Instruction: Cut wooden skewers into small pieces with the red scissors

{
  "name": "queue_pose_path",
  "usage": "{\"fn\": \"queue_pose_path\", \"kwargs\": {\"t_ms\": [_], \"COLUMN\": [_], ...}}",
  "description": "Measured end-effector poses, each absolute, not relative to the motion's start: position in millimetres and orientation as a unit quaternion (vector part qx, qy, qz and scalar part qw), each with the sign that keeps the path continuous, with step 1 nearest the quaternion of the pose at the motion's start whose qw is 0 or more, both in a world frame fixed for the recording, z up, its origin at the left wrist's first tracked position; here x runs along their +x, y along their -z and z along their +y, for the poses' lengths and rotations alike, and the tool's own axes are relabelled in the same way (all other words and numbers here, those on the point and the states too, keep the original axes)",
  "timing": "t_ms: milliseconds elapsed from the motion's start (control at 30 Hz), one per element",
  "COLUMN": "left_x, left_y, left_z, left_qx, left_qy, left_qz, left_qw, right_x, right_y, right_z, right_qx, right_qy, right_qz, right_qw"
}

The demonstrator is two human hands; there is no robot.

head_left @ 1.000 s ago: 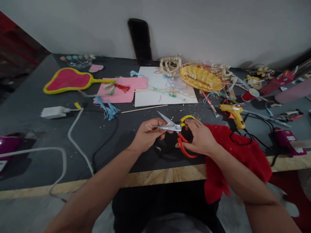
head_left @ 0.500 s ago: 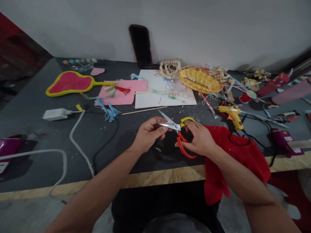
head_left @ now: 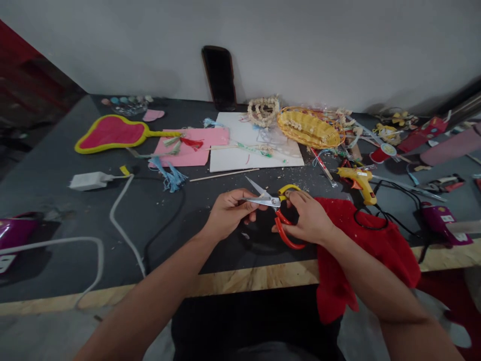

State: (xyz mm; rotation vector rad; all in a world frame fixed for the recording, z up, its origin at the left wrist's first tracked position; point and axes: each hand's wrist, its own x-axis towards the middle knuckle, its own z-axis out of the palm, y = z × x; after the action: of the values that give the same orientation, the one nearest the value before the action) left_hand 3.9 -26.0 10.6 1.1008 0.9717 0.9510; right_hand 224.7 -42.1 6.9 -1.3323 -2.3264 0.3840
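Scissors [head_left: 269,200] with one yellow and one red handle are held in my right hand [head_left: 306,216], their blades spread and pointing left. The fingers of my left hand [head_left: 233,209] are pinched together at the lower blade; whatever lies between them is too small to make out. Both hands are over the dark table near its front edge. Beside my right forearm a red cloth [head_left: 370,240] hangs over the edge. A thin wooden stick [head_left: 224,175] lies beyond my left hand.
Behind are a white board [head_left: 221,159], pink sheet [head_left: 199,158], yellow basket [head_left: 310,129] and upright phone [head_left: 220,77]. A pink, yellow-rimmed fan [head_left: 112,131] and white adapter [head_left: 90,181] lie left. On the right are a yellow glue gun [head_left: 358,181] and black cable [head_left: 402,220].
The view has shifted slightly, so the table items appear a little lower. Both hands keep nearly the same pose, and the scissors remain spread.
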Motion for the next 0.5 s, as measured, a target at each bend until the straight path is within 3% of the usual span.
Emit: {"fn": "queue_pose_path", "kwargs": {"t_ms": [500], "left_x": [3.3], "left_y": [-9.4], "left_z": [-26.5], "left_qx": [0.495], "left_qy": [-0.404], "left_qz": [0.398], "left_qw": [0.659], "right_x": [224.1], "right_y": [-8.1], "right_z": [-40.6], "right_qx": [-0.476], "right_qy": [-0.151], "right_qz": [-0.842], "right_qw": [0.205]}}
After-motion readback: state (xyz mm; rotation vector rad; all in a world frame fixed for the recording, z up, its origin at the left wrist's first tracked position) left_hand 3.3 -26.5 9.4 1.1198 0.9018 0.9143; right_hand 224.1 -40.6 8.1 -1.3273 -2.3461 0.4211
